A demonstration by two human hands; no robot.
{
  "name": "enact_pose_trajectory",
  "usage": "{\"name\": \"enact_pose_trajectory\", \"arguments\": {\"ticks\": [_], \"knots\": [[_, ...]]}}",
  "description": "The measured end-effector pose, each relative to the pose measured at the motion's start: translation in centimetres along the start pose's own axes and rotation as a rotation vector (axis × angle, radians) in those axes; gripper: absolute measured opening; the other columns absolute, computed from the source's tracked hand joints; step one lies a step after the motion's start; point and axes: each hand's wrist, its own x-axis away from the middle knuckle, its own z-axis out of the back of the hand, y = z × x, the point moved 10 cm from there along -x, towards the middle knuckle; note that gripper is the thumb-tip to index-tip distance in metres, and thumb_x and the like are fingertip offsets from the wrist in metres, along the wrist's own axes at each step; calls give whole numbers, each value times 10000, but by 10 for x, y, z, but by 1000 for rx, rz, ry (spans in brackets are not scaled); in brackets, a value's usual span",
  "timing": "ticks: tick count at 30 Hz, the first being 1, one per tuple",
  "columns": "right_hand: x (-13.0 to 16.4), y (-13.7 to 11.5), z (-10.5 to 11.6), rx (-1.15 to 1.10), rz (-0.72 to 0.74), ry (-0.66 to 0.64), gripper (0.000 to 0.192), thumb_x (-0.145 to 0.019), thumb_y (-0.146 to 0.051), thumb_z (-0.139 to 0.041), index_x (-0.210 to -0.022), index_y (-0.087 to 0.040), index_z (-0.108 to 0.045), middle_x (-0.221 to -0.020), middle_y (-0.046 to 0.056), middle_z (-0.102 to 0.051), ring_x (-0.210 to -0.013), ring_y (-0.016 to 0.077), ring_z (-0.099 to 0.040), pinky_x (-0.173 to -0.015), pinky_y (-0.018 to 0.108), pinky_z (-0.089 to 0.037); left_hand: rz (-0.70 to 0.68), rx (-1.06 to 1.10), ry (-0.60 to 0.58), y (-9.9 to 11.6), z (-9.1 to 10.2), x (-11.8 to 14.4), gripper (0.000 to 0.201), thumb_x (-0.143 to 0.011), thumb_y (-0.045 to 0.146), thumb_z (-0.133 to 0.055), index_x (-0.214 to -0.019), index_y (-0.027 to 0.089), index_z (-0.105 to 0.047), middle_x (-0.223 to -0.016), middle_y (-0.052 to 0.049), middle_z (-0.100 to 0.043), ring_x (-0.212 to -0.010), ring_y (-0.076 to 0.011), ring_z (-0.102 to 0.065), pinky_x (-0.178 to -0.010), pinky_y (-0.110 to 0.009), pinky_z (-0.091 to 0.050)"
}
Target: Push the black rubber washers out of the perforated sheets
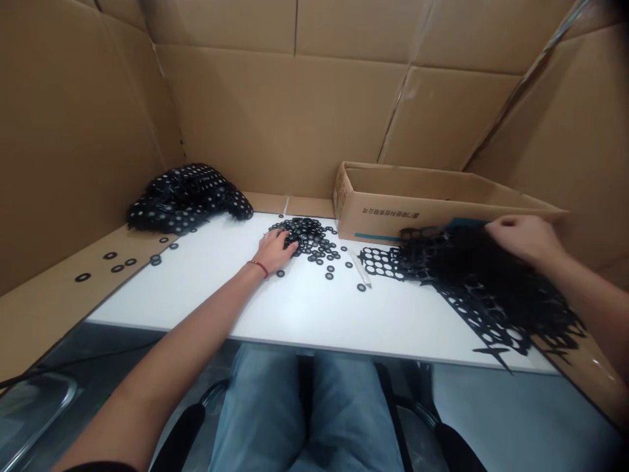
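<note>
Flat black rubber rings (309, 236) lie heaped at twelve o'clock; the left hand (276, 249) rests on them, fingers spread. The right hand (521, 237) pinches punched black sheets (472, 275), its fingertips hidden.

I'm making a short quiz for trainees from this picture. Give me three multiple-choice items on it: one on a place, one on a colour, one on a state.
1. Where does the left hand rest?
A. on the pile of black rings
B. inside the cardboard box
C. on the lap

2. What colour is the table top?
A. green
B. white
C. red

3. How does the cardboard box stand?
A. taped shut
B. open at the top
C. upside down

Key:
1 A, its fingers lie at the edge of the ring pile.
2 B, the bare surface between the hands is white.
3 B, its inner walls show.
</note>
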Motion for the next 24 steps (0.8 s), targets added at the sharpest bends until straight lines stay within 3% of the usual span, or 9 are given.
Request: {"name": "enact_pose_trajectory", "arguments": {"ticks": [2,4,7,11,17,21,24], "knots": [[-2,6,-20,232,58,-128,206,-841,-287,-578,-735,-149,-689,-901,168,-656,-984,216,-600,-746,351,-399,-15,6,3,3,1,0,559,-872,491,-335,-1287,151,-493,-1352,-121,-479,-1253,-283,-399,-1073,-402,-258],[-1,0,-35,428,154,-205,206,-720,-288,-700,-604,-121,-665,-826,214,-664,-973,259,-595,-701,402,-325,-26,8,3,5,0,0,544,-865,490,-354,-1268,161,-512,-1329,-114,-503,-1245,-285,-407,-1070,-412,-260],[5,-21,-41,648,289,-191,261,-742,-342,-684,-690,-86,-679,-985,277,-645,-1047,304,-544,-741,439,-257,-31,6,16,7,1,1,525,-860,495,-361,-1258,190,-518,-1341,-96,-496,-1257,-286,-393,-1069,-425,-258],[20,-42,-47,812,375,-195,270,-827,-311,-591,-740,-70,-679,-874,243,-674,-926,299,-576,-736,425,-229,-7,1,45,5,8,2,511,-869,497,-334,-1264,219,-503,-1364,-81,-478,-1263,-294,-384,-1053,-465,-266],[77,-70,-69,793,480,-181,300,-885,-222,-403,-855,-74,-662,-957,212,-667,-936,297,-568,-751,407,-252,22,0,44,3,9,1,506,-867,504,-330,-1259,235,-503,-1372,-80,-475,-1261,-299,-388,-1042,-480,-273],[123,-96,-111,651,547,-300,319,-897,-285,-363,-899,-172,-662,-992,100,-688,-932,221,-589,-694,308,-323,30,0,34,1,5,0,505,-862,504,-338,-1260,238,-500,-1377,-84,-471,-1266,-303,-385,-1042,-482,-269],[138,-114,-147,552,541,-401,289,-879,-336,-400,-966,-224,-652,-1027,50,-691,-896,184,-616,-653,261,-359,37,-3,35,0,5,0,507,-862,504,-339,-1265,240,-495,-1366,-87,-481,-1259,-306,-392,-1039,-485,-271]]}}
